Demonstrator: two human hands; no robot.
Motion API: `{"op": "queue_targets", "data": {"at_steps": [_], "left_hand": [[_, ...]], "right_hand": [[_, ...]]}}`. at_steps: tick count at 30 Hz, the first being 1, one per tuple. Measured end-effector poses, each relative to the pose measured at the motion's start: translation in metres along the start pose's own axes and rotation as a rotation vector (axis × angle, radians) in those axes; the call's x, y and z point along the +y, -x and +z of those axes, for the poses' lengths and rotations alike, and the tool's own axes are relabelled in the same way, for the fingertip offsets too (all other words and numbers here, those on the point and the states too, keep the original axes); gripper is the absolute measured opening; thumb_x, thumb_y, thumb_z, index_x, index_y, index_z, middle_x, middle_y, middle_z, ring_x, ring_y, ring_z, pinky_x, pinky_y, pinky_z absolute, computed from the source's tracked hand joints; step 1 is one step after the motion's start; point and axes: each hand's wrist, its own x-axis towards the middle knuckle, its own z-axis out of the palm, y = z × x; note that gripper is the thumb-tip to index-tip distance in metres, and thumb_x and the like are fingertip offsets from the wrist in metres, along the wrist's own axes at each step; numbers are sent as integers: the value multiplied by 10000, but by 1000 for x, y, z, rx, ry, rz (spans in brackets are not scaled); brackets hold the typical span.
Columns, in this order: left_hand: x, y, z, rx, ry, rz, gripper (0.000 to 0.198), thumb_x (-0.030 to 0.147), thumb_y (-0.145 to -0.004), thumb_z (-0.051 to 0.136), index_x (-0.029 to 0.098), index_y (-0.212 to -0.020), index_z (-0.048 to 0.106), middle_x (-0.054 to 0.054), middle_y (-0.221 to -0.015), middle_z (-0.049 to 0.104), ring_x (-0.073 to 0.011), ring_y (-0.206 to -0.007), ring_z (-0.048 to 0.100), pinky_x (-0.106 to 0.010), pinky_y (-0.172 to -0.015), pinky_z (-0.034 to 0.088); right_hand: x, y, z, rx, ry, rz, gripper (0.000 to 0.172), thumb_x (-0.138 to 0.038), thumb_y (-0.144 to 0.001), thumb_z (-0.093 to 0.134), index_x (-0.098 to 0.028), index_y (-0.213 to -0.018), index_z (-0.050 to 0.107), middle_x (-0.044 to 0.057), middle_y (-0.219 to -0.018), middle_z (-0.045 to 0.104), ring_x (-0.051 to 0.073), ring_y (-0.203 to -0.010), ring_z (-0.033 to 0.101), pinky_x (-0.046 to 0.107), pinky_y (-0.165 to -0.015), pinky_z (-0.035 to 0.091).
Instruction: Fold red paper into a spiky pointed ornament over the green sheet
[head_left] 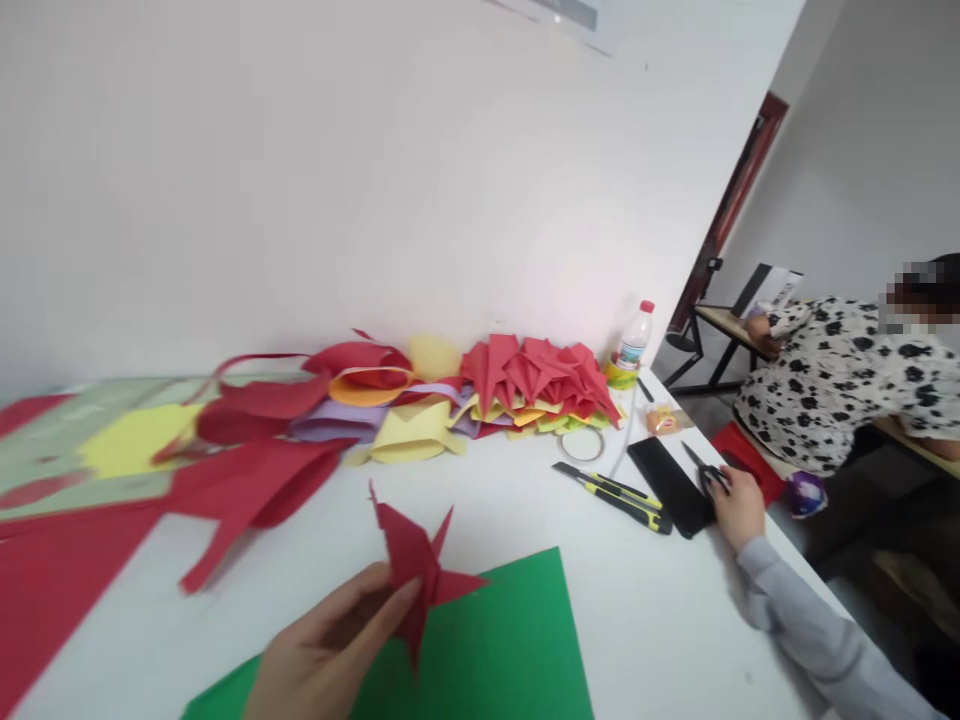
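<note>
Between the thumb and fingers of my left hand (334, 635) is a red folded-paper star (414, 568), its points sticking out several ways. It is held up over a green sheet of paper (502, 640) lying on the white table (645, 620). At the table's right side, my right hand (739, 508) has its fingers closed at the black handles of a pair of scissors (705, 470). The blades point away from me. Just left of the scissors lies a flat black object (670, 487), possibly a phone.
Two utility knives (615, 497) and a tape roll (581, 444) lie mid-table. Red folded-paper pieces (525, 370) and cut paper shapes (416, 430) line the wall. A bottle (634, 340) and a wrapped snack (663, 420) stand back right. Another person (847, 370) sits beyond the table.
</note>
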Motion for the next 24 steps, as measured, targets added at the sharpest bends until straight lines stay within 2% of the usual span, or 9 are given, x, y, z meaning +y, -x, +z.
{"op": "queue_targets", "data": {"at_steps": [4, 8, 11, 14, 15, 16, 20, 22, 24], "left_hand": [[25, 0, 3, -29, 139, -73, 319, 514, -634, 788, 232, -780, 767, -14, -754, 793, -225, -663, 734, -252, -595, 615], [24, 0, 1, -40, 192, -88, 348, 534, -637, 787, 215, -776, 767, -35, -763, 787, -215, -661, 721, -283, -640, 616], [22, -2, 0, -46, 248, -140, 352, 526, -652, 777, 200, -782, 760, -42, -750, 781, -233, -676, 727, -324, -645, 625], [23, -3, -1, -34, 208, -88, 310, 502, -677, 761, 209, -777, 755, -26, -727, 773, -233, -688, 728, -321, -655, 621], [24, -3, -2, -16, 155, -39, 283, 486, -689, 751, 213, -763, 751, -17, -699, 765, -230, -683, 727, -310, -654, 616], [25, -2, -4, 11, 97, 15, 256, 470, -702, 740, 218, -746, 745, -10, -677, 757, -225, -669, 723, -298, -639, 611], [28, 0, -7, 70, -52, 145, 180, 418, -735, 697, 243, -747, 732, -3, -742, 763, -218, -687, 714, -283, -623, 595], [29, 2, -7, 56, -74, 181, 162, 402, -752, 675, 256, -784, 737, -8, -818, 772, -226, -753, 718, -310, -704, 599], [29, 4, -6, 51, -96, 221, 162, 388, -777, 648, 258, -812, 737, -17, -855, 775, -238, -794, 717, -345, -766, 595]], "right_hand": [[24, -21, -14, -111, 92, 6, 137, -294, -596, 663, -185, -676, 641, 127, -795, 666, 336, -930, 600, 449, -902, 420], [28, -33, -16, -157, 141, 73, 114, -289, -556, 689, -206, -549, 612, 91, -625, 642, 320, -789, 645, 402, -749, 457], [18, -37, -19, -130, 120, 138, 171, -337, -565, 702, -200, -556, 600, 104, -591, 639, 312, -710, 648, 397, -663, 466], [-15, -10, -22, -139, 1, 141, 323, -470, -678, 634, -161, -771, 651, 117, -691, 669, 263, -670, 643, 363, -609, 497], [-32, 9, -23, -192, -90, 133, 380, -512, -703, 620, -164, -851, 653, 95, -725, 671, 226, -651, 632, 330, -594, 504], [-49, 31, -24, -318, -300, 182, 420, -520, -688, 673, -161, -905, 650, 80, -731, 662, 199, -626, 607, 306, -573, 495], [-110, 132, -18, -933, -716, 398, 612, -658, -607, 769, -150, -931, 660, 10, -631, 577, 70, -428, 399, 205, -396, 282], [-123, 167, -8, -1176, -841, 373, 731, -757, -562, 728, -140, -946, 644, -38, -528, 491, 48, -392, 327, 204, -402, 224], [-122, 188, 4, -1265, -843, 329, 717, -768, -574, 715, -144, -914, 620, -53, -536, 454, 39, -424, 286, 206, -437, 223]]}}
